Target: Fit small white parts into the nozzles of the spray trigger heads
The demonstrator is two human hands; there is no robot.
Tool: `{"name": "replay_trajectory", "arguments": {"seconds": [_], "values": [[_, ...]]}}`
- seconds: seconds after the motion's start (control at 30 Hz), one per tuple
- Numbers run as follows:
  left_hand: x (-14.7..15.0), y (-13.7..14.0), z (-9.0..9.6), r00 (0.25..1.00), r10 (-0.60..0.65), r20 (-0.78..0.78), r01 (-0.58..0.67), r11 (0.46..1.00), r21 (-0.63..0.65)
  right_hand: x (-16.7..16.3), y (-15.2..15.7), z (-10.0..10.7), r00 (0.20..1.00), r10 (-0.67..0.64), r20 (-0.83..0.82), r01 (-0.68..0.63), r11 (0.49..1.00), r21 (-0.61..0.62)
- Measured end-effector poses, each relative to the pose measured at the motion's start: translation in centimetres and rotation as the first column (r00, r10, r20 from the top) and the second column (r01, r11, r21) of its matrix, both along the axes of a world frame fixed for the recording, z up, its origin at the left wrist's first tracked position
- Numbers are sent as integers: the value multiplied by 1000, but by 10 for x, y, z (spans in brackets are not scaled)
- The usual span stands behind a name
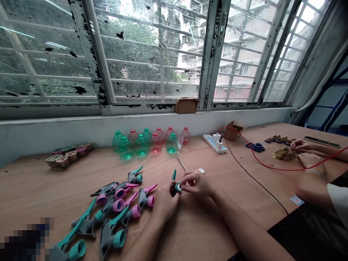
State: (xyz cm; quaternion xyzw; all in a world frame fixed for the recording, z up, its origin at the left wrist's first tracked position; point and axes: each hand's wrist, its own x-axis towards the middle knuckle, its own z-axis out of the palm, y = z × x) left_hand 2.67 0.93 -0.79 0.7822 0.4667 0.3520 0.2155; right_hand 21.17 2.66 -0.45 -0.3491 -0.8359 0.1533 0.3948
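Note:
My left hand (166, 199) is closed around a spray trigger head (177, 187) with a green lever and green collar; most of its body is hidden in the fingers. At the collar's opening, my right hand (198, 183) has its thumb and fingers pinched together; whatever they hold is too small to make out. Just behind the right hand lies a small white round piece (201, 170), and a thin metal rod (181, 162) points away from the knuckles. Left of my hands, several grey spray heads (111, 237) with green or pink levers and collars lie in a loose pile.
Green and red clear bottles (141, 145) stand along the wall. A power strip (214, 143) with a red and a black cable sits behind right, near a small carton (234, 131). Dark-edged pieces (72, 156) lie back left. Another person's hands (308, 154) are beside brass-coloured parts (284, 153).

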Motion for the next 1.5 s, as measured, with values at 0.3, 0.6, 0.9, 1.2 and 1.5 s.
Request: {"name": "replay_trajectory", "arguments": {"seconds": [0.3,0.6,0.9,1.2,1.5], "values": [[1,-1,4,1000,2,0,-2,1000,-25,-1,-3,4,1000,-8,1,8,1000,-22],[0,1,4,1000,-11,1,11,1000,-19,-1,-1,3,999,37,0,-36,999,-40],[0,0,6,1000,-20,-17,19,999,-26,-3,-1,1,1000,-17,2,17,999,-32],[3,-1,2,999,11,-35,-10,1000,12,-7,-3,3,990,-104,97,102,994,29],[4,-1,-1,999,28,-47,-26,999,35,-8,-5,8,967,-175,184,177,984,8]]}}
